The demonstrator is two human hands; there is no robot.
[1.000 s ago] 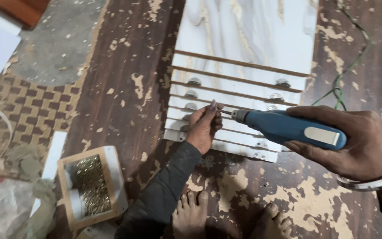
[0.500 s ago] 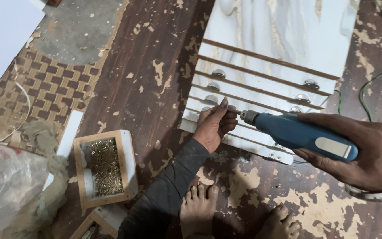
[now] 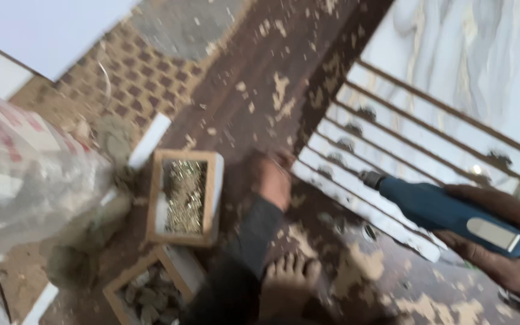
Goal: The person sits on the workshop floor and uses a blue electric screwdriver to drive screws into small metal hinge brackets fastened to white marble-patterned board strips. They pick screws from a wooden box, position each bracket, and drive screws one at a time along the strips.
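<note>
Blue drill sits at 3 o'clock, my right hand wrapped tight round it. Left hand, blurry, can't tell its grip, rests between the slatted white panel and a box of brass screws. Several screws look in; bottom slats seem left.

Right hand cut off, blurred.

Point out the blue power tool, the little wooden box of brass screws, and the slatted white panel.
blue power tool (image 3: pixel 446 210), head view, on the middle of its blue body.
wooden box of brass screws (image 3: pixel 213 198), head view, on its right wall.
slatted white panel (image 3: pixel 392 141), head view, on a white slat.
</note>
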